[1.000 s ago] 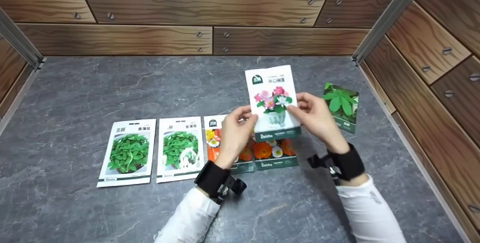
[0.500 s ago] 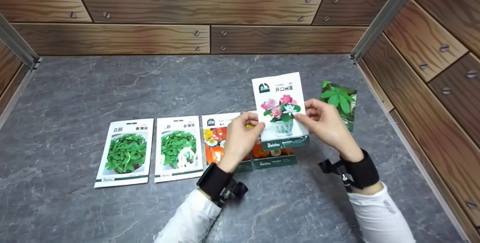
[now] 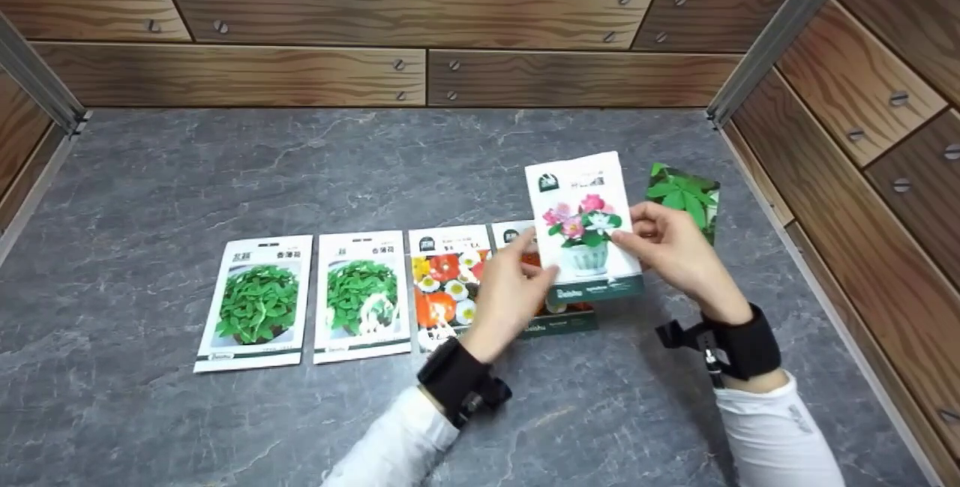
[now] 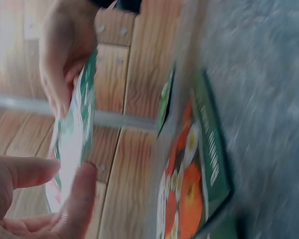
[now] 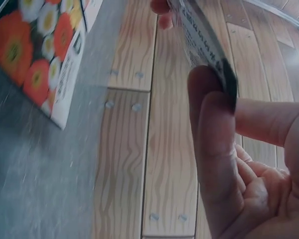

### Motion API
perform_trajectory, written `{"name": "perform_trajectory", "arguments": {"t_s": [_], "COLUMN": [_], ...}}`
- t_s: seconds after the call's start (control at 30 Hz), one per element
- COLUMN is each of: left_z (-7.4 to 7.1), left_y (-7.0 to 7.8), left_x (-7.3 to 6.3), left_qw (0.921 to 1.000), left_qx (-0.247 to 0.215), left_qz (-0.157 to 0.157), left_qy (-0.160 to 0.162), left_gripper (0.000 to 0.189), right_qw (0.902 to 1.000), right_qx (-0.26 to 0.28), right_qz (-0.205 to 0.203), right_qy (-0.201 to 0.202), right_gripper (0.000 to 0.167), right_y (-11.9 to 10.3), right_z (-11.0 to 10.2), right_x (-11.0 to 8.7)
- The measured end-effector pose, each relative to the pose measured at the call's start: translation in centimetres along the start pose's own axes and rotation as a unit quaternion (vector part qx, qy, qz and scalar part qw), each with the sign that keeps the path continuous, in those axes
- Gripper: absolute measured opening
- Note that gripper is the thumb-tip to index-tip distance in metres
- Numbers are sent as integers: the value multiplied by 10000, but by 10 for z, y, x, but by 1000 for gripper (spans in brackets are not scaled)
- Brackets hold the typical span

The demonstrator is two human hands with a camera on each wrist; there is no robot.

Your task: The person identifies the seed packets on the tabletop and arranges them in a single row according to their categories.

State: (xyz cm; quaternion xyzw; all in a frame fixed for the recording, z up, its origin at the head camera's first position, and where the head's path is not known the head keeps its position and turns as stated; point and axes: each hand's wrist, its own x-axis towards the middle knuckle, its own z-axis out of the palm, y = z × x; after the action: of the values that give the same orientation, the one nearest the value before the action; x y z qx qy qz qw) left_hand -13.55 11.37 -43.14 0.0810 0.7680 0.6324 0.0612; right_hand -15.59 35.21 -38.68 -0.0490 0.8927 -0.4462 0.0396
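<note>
My right hand [image 3: 679, 258] pinches a seed packet [image 3: 585, 228] by its right edge, thumb in front. The packet is white with pink flowers in a pot and a green bottom band, raised off the tabletop. At its lower left edge is my left hand [image 3: 510, 296], thumb and forefinger spread on either side of the packet in the left wrist view. Beneath it lies a seed packet with orange flowers [image 3: 512, 235], partly covered by the raised packet. Another orange-flower packet [image 3: 448, 284] lies to its left, partly behind my left hand.
Two mint-like seed packets [image 3: 255, 303] lie at the row's left end, side by side. A green leaf packet [image 3: 682, 194] sits at the right, partly behind my right hand. Wood-patterned walls [image 3: 420, 10] enclose the grey tabletop [image 3: 300, 172] at the back and sides.
The raised packet has moved right and slightly toward me, with both hands following. My left thumb and forefinger have spread apart. More of the left orange-flower packet shows.
</note>
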Motion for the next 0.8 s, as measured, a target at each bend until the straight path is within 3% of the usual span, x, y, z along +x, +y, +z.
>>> {"name": "perform_trajectory", "arguments": {"t_s": [0.27,0.53,0.8], "left_z": [34,72,93], "left_y": [8,6,5], "left_x": [-7,-4,3], "left_qw": [9954,9882,9771], "left_qx": [897,1513,2111], "left_qz": [323,-229,-201], "left_qy": [-131,-109,-154], "left_gripper": [68,79,72], "right_qw": [9987,9954,9928], "right_qx": [-83,-406,-83], "right_qz": [384,591,840], "right_qy": [-338,-633,-845], "right_gripper": [39,37,36], "right_y": [22,38,55], "right_z": [-21,-40,-52], "right_x": [-9,-9,-5]}}
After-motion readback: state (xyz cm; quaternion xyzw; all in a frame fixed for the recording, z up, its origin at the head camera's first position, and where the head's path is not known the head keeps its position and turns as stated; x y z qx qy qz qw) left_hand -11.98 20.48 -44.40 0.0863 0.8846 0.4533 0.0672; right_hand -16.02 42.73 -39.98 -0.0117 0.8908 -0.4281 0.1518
